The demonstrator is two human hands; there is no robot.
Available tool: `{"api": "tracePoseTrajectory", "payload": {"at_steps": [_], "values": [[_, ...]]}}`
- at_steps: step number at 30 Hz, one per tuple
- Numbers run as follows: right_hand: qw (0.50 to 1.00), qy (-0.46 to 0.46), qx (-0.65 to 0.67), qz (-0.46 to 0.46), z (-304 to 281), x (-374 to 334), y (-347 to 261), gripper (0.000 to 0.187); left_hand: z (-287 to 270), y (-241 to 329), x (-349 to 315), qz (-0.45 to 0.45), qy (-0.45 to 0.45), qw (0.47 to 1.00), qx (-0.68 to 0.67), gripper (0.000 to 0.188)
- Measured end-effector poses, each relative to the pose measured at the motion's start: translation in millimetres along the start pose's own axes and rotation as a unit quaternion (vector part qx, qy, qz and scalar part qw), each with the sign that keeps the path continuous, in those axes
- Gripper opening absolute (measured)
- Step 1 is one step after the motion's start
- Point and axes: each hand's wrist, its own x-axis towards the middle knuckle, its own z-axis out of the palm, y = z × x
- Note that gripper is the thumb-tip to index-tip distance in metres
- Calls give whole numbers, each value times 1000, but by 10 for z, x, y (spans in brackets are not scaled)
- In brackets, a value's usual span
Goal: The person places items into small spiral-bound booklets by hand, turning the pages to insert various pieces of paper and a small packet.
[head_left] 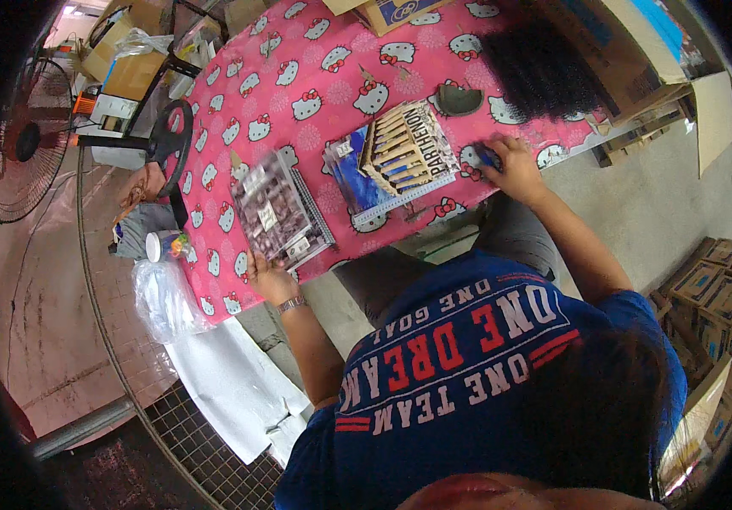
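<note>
My left hand (271,279) is at the near edge of a stack of spiral notebooks (266,212) with a dark, greyish photo cover, its fingers closed on the lower corner. The notebooks look slightly blurred. To the right lies another spiral notebook (396,157) with a temple picture on a blue cover, with no hand touching it. At the table's near right edge, my right hand (515,170) is closed around a small dark blue thing (487,155), whose kind I cannot make out. A dark grey-green curved piece (458,100) lies just beyond the temple notebook.
The table has a pink patterned cloth (306,136). A bundle of black coils or bristles (536,72) and a large carton (612,59) occupy the far right. An open box (391,13) stands at the back. Left are a fan (28,140), a white-lidded jar (162,246) and plastic bags (166,297).
</note>
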Motion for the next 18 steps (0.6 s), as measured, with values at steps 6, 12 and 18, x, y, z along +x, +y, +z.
{"api": "tracePoseTrajectory", "payload": {"at_steps": [6,12,18], "values": [[997,38,-65,0,-118,484,143,44,-479,-483,146,127,93,938,308,28],[937,161,-264,162,-548,1165,1005,39,-380,-505,48,139,86,884,439,30],[944,99,-260,177,-365,1326,1406,27,-364,-509,39,138,86,878,450,33]]}}
